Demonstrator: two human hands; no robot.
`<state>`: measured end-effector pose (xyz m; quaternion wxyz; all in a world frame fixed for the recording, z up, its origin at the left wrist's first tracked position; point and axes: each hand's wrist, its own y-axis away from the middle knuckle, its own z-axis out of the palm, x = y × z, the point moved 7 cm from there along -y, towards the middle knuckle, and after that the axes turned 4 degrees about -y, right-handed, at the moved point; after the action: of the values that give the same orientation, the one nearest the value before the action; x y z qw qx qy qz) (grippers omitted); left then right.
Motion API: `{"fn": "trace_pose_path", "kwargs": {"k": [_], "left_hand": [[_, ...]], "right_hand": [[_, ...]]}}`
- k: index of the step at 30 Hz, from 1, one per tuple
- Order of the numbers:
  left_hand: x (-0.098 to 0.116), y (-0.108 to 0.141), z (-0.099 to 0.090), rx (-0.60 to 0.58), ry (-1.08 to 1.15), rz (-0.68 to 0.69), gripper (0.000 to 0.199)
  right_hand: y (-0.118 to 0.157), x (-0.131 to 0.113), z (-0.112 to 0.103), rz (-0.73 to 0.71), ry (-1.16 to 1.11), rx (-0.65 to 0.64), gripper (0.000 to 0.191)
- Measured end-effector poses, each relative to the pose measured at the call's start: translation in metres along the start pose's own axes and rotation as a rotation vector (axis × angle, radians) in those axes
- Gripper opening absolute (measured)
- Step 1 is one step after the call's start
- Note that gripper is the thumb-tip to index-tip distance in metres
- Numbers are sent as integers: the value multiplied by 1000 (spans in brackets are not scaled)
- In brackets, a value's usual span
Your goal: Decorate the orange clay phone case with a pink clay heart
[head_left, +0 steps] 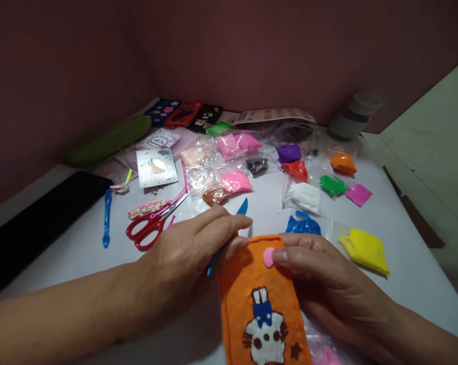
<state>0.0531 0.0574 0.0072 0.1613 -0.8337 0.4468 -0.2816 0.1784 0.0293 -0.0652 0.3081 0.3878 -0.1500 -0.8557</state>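
My right hand [327, 274] grips the right edge of a flat orange clay-covered case [236, 304], its thumb on a flat pink clay piece [268, 257] near the top. A cat figure [267, 339] in white, blue and brown clay shows upside down on the case, with a small brown star [296, 350] beside it. My left hand [198, 248] is closed around a blue modelling tool [242, 207], whose pointed blade sticks out above the fingers. The left fingertips are at the case's upper left edge. The bottom of the case runs out of view.
Bagged clay, such as yellow [365, 251], blue [303, 223] and white [305, 196], lies across the white table [407, 218]. Red-handled scissors [147, 233] and another blue tool [106, 218] lie left. Decorated cases [162, 112], a jar [352, 116] and pink walls [251, 56] are behind.
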Motion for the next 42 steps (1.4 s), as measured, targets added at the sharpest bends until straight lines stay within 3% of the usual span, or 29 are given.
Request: {"fn": "trace_pose_path", "kwargs": {"k": [5, 12, 17, 22, 28, 31, 35, 42], "left_hand": [[-1, 3, 0, 20, 12, -24, 20], [-3, -3, -2, 5, -44, -31, 17], [-6, -8, -24, 88, -79, -83, 20], [-17, -12, -45, 108, 102, -201, 21], [-34, -4, -37, 74, 404, -477, 19], [-34, -3, -28, -39, 556, -572, 13], [-26, -7, -25, -160, 666, -502, 15], [-35, -8, -20, -140, 724, -521, 12]], "right_hand": [[0, 0, -4, -14, 11, 51, 15], [-2, -6, -10, -90, -86, 101, 9], [-3, -5, -13, -68, -44, 100, 15], [-3, -6, -13, -54, -70, 94, 12], [-5, -5, -11, -26, -44, 90, 18], [-5, -6, -9, -39, -55, 58, 15], [-4, -3, -2, 10, -55, -42, 15], [-1, -1, 0, 14, -103, -91, 16]]}}
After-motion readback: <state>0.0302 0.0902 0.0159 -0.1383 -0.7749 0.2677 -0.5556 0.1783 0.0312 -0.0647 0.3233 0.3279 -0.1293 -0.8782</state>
